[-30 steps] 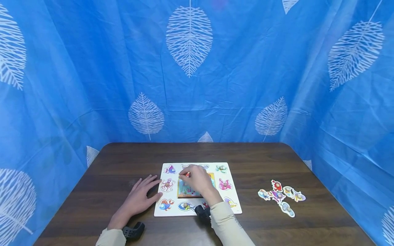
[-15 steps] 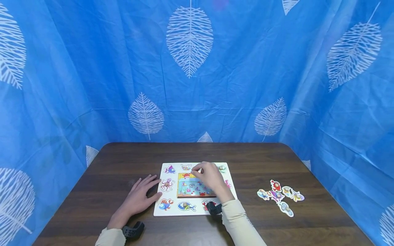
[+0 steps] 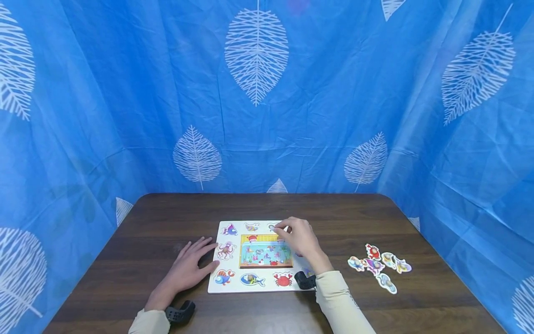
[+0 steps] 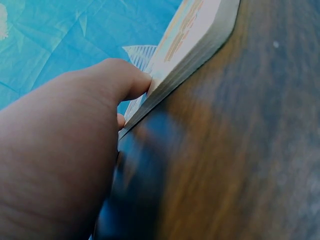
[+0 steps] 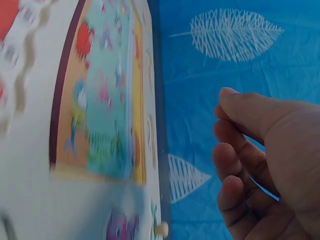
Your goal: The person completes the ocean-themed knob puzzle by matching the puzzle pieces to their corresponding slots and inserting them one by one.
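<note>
A white wooden puzzle board [image 3: 267,274] with sea-animal pictures lies on the table, an aquarium picture at its middle. My left hand [image 3: 189,268] is spread flat beside it, thumb and fingertips touching its left edge, as the left wrist view also shows. Over the board's upper right part hovers my right hand [image 3: 301,237], loosely curled, thumb near the index finger; no piece shows between them in the right wrist view. Its forearm and fingers hide some right-side pictures. Wooden knobs stand on some pictures, such as the octopus [image 3: 225,250] and the striped fish [image 3: 251,279].
Several loose knobbed puzzle pieces lie in a cluster at the right, among them a red crab [image 3: 373,252], a purple piece [image 3: 374,266] and a grey-white piece [image 3: 386,283]. The dark wooden table [image 3: 179,213] ends at a blue curtain [image 3: 317,116] with white leaves.
My right hand has moved right across the board from over the aquarium picture, uncovering that picture, the top-row pictures and the red crab below. My left hand has stayed in place.
</note>
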Action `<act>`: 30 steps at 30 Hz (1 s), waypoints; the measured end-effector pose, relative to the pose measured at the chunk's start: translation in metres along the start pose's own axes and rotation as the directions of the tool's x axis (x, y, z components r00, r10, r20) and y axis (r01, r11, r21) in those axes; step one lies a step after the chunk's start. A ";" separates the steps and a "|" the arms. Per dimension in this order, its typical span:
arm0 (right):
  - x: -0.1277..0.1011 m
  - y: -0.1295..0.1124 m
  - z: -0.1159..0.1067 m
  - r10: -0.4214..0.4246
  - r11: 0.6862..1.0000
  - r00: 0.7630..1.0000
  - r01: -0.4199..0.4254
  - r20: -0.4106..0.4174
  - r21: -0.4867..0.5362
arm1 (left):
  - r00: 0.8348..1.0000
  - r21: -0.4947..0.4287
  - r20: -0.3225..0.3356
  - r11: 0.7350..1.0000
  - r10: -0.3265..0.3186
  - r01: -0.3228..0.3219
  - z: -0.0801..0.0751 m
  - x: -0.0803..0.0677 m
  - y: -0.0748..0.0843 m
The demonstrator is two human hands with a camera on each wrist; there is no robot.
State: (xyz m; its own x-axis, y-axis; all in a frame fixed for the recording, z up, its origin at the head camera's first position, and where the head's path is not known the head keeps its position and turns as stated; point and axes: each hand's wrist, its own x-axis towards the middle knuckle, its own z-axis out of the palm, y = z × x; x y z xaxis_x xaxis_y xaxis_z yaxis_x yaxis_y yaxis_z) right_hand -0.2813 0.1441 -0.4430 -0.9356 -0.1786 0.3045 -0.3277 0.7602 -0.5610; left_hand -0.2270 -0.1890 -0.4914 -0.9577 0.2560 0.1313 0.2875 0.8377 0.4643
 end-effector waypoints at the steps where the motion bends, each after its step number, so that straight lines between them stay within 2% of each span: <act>1: -0.001 0.002 -0.002 0.009 1.000 1.000 -0.009 -0.001 -0.005 | 1.000 -0.002 0.000 1.000 0.001 -0.001 0.000 0.000 0.000; 8: -0.004 0.021 -0.017 0.057 0.998 0.998 -0.057 -0.012 -0.020 | 1.000 -0.006 -0.002 1.000 0.003 -0.003 -0.002 -0.001 0.000; 16: -0.008 0.052 -0.039 0.043 0.998 0.999 -0.044 -0.029 -0.038 | 1.000 -0.007 0.001 1.000 0.001 -0.001 -0.001 0.000 0.000; 22: -0.015 0.075 -0.058 0.060 0.997 0.998 -0.060 -0.013 -0.039 | 1.000 -0.014 0.002 1.000 0.001 -0.001 -0.002 -0.001 0.001; 30: -0.026 0.101 -0.087 0.040 0.998 0.999 -0.040 -0.014 -0.047 | 1.000 -0.010 0.008 1.000 -0.004 0.004 -0.002 -0.001 0.003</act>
State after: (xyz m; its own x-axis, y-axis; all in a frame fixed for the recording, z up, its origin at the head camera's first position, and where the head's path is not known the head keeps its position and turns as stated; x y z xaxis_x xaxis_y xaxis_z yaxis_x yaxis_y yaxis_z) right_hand -0.2785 0.2799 -0.4408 -0.9460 -0.1397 0.2925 -0.2831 0.7955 -0.5357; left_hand -0.2246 -0.1877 -0.4882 -0.9587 0.2565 0.1227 0.2837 0.8337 0.4737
